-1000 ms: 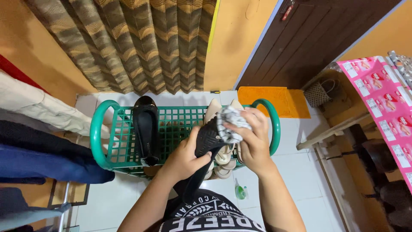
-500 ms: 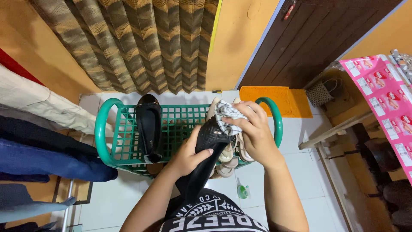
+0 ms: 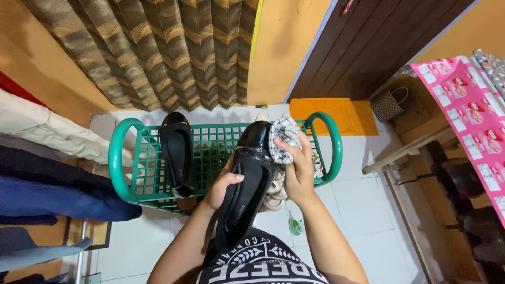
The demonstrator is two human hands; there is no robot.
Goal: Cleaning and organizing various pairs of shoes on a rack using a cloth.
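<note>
Black shoe [image 3: 247, 179] gripped underneath by left hand [image 3: 221, 188]; right hand [image 3: 295, 168] presses cloth [image 3: 284, 143] on toe.

black shoes [image 3: 247, 179] [image 3: 177, 152]: 2 | cloth [image 3: 284, 139]: 1 | green rack [image 3: 118, 158]: 1 | small bottle [image 3: 295, 226]: 1

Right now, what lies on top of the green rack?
One black flat shoe lies on the green rack. Pale sandals show at its right, mostly covered by the held black shoe and both hands.

A green plastic lattice shoe rack [image 3: 210, 152] stands on white floor tiles [image 3: 357, 205]; a black glossy flat shoe [image 3: 177, 152] lies on its top shelf.
</note>
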